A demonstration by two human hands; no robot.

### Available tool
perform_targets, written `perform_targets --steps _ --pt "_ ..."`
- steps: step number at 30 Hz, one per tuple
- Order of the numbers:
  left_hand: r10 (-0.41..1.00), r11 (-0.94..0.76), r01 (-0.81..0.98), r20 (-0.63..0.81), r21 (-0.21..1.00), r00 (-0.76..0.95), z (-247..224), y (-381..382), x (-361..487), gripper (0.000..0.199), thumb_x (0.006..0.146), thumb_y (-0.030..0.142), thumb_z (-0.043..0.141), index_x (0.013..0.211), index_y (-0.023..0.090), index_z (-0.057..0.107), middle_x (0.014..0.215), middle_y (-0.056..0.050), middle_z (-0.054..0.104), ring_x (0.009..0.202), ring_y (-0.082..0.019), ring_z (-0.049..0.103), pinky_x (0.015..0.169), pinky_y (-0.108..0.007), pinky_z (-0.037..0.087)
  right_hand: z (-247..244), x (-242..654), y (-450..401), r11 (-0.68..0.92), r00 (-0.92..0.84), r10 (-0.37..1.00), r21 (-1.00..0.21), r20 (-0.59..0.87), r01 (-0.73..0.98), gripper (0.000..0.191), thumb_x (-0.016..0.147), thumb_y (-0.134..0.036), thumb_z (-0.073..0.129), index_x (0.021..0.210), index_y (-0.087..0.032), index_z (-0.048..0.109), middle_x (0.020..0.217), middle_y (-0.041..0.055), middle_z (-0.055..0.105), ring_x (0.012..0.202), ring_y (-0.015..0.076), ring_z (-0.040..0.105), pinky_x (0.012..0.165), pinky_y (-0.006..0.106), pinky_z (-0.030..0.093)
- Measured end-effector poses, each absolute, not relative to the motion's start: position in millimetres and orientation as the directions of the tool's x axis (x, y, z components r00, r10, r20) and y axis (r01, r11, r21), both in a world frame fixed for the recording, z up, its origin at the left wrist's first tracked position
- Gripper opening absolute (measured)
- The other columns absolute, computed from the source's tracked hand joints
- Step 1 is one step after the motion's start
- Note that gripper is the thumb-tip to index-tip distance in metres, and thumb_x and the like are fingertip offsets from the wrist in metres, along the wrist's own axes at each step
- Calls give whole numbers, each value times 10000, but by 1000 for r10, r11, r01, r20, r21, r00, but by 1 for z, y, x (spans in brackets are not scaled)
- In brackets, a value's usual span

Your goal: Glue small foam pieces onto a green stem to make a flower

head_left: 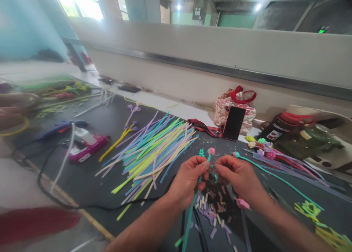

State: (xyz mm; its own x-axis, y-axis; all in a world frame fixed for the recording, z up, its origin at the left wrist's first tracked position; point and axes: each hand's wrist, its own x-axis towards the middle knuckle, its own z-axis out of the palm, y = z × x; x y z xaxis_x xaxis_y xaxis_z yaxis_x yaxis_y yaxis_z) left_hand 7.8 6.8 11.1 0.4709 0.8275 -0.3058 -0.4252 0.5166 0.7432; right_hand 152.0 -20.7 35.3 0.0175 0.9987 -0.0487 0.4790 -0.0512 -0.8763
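Left hand point(189, 176): pinching green stem point(209, 158)
Right hand point(238, 174): fingers curled, contents unclear
Risk: overtight pinch, bent stem

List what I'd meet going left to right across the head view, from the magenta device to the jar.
Magenta device, pile of coloured craft stems, left hand, right hand, black bottle with red lid, green-tinted see-through jar.

White logo and illegible lettering on dark bottle point(271, 132), unreadable green lit sign point(322, 30)
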Motion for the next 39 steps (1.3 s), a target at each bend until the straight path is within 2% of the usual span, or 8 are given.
perform_targets --steps 4,13,17,20,24,28,31,39 --pt "828 510 -426 -294 747 477 9 8 7 254 627 303 692 698 151 502 526 57 470 407 -20 360 360 -141 206 33 145 -23 5 27 999 -876 20 483 156 766 -299 529 697 -172 586 547 -30 551 484 106 515 464 208 392" --pt "796 540 -443 -264 716 545 8 6 7 216 652 267 667 659 137 495 456 59 438 356 -6 294 342 -141 162 29 146 -24 -162 -54 983 -971 -174 177 179 765 -330 565 709 -163 598 521 -29 570 445 85 498 421 182 383" --pt "782 567 -441 -285 696 555 7 7 8 211 632 239 679 654 127 502 504 41 474 375 -4 313 340 -137 167 24 148 -22 -219 -102 970 -975 -221 30 193 745 -342 597 698 -154 602 533 -19 589 442 82 500 423 183 388" --pt "734 634 -431 -324 642 598 5 10 7 178 641 204 655 657 123 497 557 33 485 393 2 324 335 -125 161 26 153 -20 -201 -64 975 -969 -211 143 184 733 -335 611 713 -153 626 554 -12 604 471 95 529 433 189 382" --pt "659 712 -392 -360 583 661 4 15 4 104 686 184 577 678 129 489 603 26 484 404 0 331 322 -111 135 38 170 -21 -79 -14 996 -934 -90 349 135 737 -306 607 740 -180 656 564 -21 596 514 109 531 476 207 384" --pt "590 750 -308 -380 585 712 5 16 2 88 690 187 547 677 140 474 568 35 471 365 0 281 306 -112 105 49 194 -23 48 -45 999 -875 30 481 110 759 -293 585 756 -221 668 714 8 612 642 143 555 531 224 411" --pt "561 745 -239 -390 623 730 7 13 3 90 684 208 541 675 146 477 529 40 461 346 -7 268 298 -120 95 54 203 -24 174 -141 983 -819 115 547 106 767 -275 581 737 -224 669 758 24 601 740 169 551 595 242 425" --pt "567 618 -62 -389 784 726 9 6 5 125 672 234 568 629 156 480 426 74 415 301 -1 183 293 -155 58 55 206 -29 274 -232 957 -804 174 529 97 771 -225 582 692 -201 633 715 1 550 670 136 511 632 255 411"
